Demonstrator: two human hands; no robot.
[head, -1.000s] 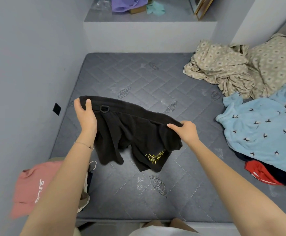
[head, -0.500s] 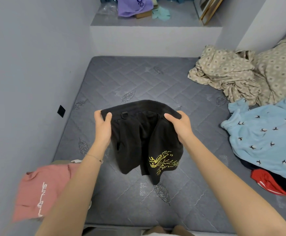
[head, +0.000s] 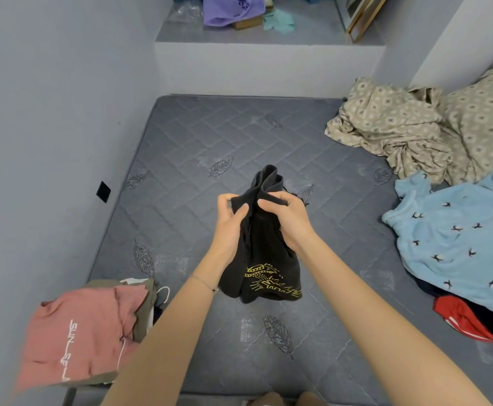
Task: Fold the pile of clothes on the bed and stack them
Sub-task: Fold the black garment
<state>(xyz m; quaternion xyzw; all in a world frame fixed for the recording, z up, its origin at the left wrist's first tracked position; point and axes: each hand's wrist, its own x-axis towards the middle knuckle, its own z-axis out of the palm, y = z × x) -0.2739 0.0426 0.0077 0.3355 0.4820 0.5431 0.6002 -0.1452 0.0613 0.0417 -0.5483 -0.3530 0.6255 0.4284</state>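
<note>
Your left hand [head: 232, 227] and right hand [head: 289, 218] clamp the black shorts [head: 261, 253] above the bed [head: 180, 206].
The hands sit nearly touching, fingers curled on the bunched waistband; the legs hang below them. A folded pink top [head: 84, 326] lies lower left of your left hand, a blue garment [head: 456, 238] well right of your right hand.

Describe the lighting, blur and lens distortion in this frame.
Head view: soft, even light, no hard shadows or glare on the mattress; wide-angle stretch toward the frame's corners; the left hand is slightly motion-smeared at its fingertips; the print on the black shorts is crisp; the pink shirt in the corner looks soft.
</note>
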